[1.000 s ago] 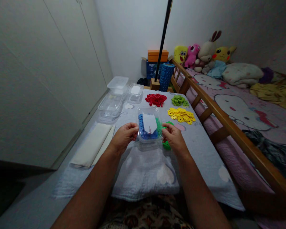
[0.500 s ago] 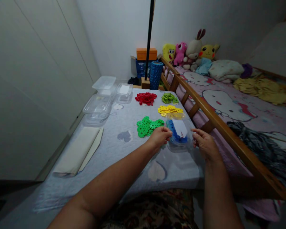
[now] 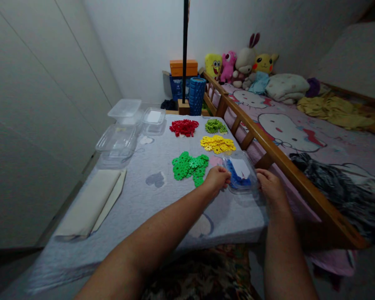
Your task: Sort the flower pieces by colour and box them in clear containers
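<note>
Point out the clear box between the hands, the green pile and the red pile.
Clear box [image 3: 241,171], head view: middle of its top.
Green pile [image 3: 190,166], head view: middle of heap.
Red pile [image 3: 184,127], head view: middle of heap.

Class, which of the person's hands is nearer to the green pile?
The left. The left hand is just right of the green pile, at the clear container's near side; the right hand is beyond that container.

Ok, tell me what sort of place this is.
Most likely a bedroom in someone's home: on the right is a bed with a wooden rail, and plush toys sit in a row at its far end.
</note>
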### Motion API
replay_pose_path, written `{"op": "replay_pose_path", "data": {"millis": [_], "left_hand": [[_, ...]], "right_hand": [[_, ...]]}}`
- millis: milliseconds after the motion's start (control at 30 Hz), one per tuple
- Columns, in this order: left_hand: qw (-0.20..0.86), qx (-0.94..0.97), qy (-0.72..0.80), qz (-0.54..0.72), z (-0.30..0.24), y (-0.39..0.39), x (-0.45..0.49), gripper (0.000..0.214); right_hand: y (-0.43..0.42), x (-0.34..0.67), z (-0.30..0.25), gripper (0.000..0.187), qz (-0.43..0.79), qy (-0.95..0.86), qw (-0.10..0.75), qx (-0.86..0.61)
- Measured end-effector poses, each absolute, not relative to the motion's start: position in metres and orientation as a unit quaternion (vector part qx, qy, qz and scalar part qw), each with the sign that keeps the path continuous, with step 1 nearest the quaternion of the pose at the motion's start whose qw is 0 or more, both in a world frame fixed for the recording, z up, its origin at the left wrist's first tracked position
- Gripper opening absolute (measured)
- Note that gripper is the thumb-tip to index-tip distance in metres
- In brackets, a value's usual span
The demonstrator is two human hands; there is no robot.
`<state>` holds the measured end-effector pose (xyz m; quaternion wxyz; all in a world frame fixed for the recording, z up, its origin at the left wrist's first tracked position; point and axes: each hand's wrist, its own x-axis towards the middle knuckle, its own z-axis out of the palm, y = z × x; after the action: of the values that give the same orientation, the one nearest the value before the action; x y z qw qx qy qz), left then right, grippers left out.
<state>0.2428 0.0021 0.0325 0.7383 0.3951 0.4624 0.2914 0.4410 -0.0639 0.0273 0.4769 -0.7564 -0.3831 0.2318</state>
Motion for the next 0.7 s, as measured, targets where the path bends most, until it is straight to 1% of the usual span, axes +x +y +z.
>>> {"op": "replay_pose_path", "data": {"millis": [133,233,300,367,500,567,700], "left_hand": [[0.752,0.386,0.454,0.282,0.036,0.000,0.240,0.023],[0.753,0.382,0.462,0.269,0.040,-0.001,0.232,0.022],[0.746,0.393,0.462,0.274,0.043,-0.002,0.222,0.020],[0.729,0.423,0.455,0.287,0.048,-0.003,0.208,0.019],[0.692,0.470,0.439,0.327,0.056,-0.002,0.168,0.024],[0.675,0.481,0.432,0.355,0.058,0.000,0.144,0.025],[0.632,0.489,0.452,0.395,0.059,0.004,0.097,0.033]], "right_hand": [[-0.061,0.437,0.037,0.039,0.031,-0.451,0.406,-0.794],[-0.057,0.413,0.049,0.035,-0.080,-0.519,0.377,-0.763],[-0.055,0.388,0.055,0.032,-0.095,-0.583,0.342,-0.731],[-0.053,0.363,0.057,0.031,-0.084,-0.633,0.285,-0.715],[-0.050,0.332,0.053,0.033,-0.075,-0.668,0.168,-0.721],[-0.049,0.330,0.050,0.034,-0.072,-0.669,0.142,-0.726],[-0.049,0.339,0.046,0.035,-0.070,-0.659,0.138,-0.736]]}}
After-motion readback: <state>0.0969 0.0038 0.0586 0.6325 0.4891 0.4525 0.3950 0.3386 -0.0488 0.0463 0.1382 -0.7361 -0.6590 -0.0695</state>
